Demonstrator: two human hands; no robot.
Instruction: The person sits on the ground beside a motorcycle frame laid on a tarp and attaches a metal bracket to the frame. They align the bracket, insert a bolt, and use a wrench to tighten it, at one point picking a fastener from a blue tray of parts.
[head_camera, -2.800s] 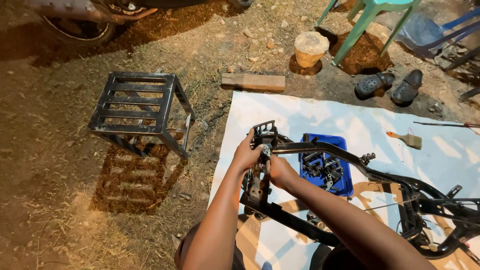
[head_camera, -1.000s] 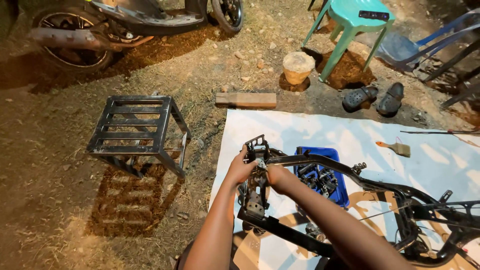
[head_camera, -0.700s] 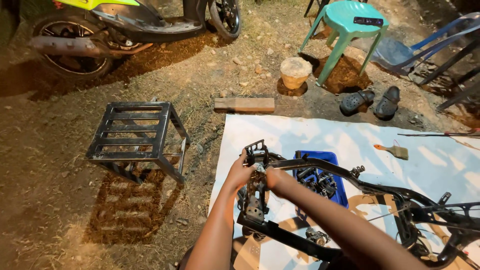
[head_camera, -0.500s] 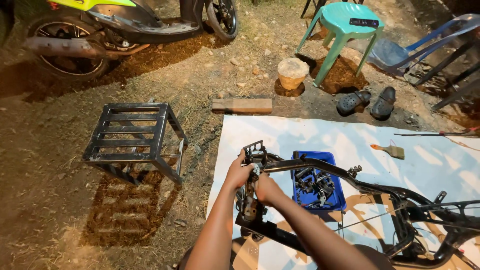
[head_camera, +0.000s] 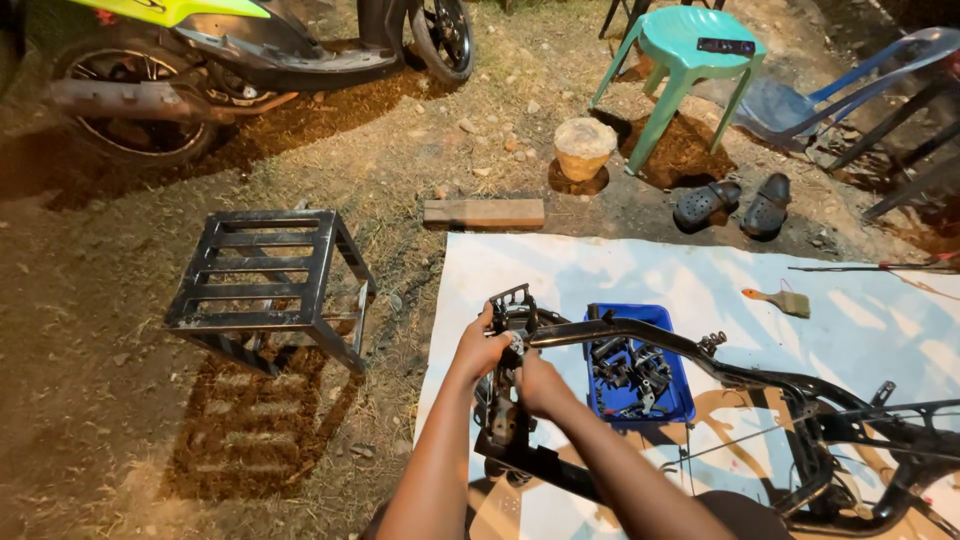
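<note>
Head view: both hands grip the front end of a black tubular steel motorcycle frame.
Left hand and right hand are closed around its head tube; it looks rigid and heavy, best held by the tubes.

Around a white sheet spread on lit bare dirt stand a black metal rack to its left, a wood block, stone, green stool and sandals beyond it, a scooter farther left.
</note>
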